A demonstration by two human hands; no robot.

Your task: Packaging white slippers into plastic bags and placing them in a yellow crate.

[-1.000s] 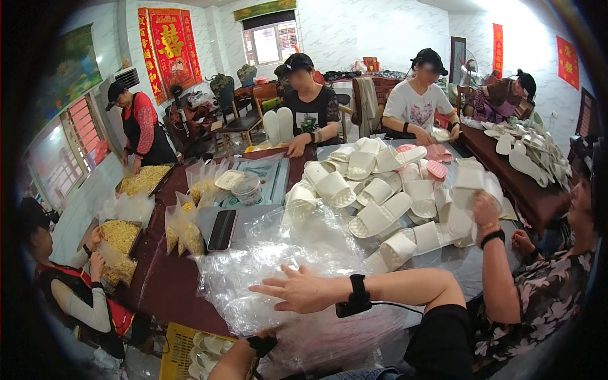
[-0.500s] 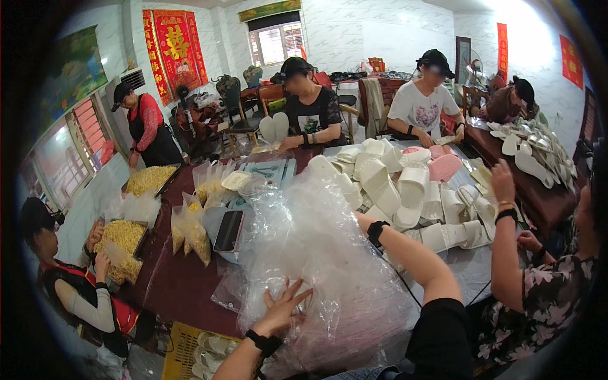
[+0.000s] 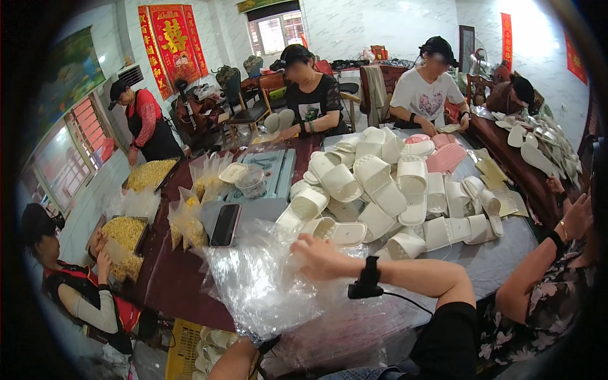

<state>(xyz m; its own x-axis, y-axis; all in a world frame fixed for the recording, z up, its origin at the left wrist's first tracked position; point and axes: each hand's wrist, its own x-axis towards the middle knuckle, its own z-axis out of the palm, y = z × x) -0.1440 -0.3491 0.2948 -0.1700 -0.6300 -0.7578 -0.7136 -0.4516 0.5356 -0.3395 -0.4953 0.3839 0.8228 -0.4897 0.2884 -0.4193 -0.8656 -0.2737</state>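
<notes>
- Just left of the pile of white slippers, on its near side, crumpled clear plastic film is lying across the table; its upper part is reaching almost to the nearest slippers;
- Close to the pile's front left edge, the right hand is stretching over the film, its fingers curving and partly parted; whether they are pinching any film, I cannot tell; a black wristband is circling that wrist;
- Well in front of the pile and to its left, the left forearm is coming in from the lower edge; film is covering the left hand, so I cannot tell how far its fingers are opening or what they are holding;
- Left of the pile, a smartphone is lying near the film; bags of yellow pieces are standing farther left;
- Along the pile's far side, pink slippers are lying; behind them, a co-worker in a white T-shirt is bending over the work;
- Right of the pile, another co-worker's hand is rising from a floral sleeve.
</notes>
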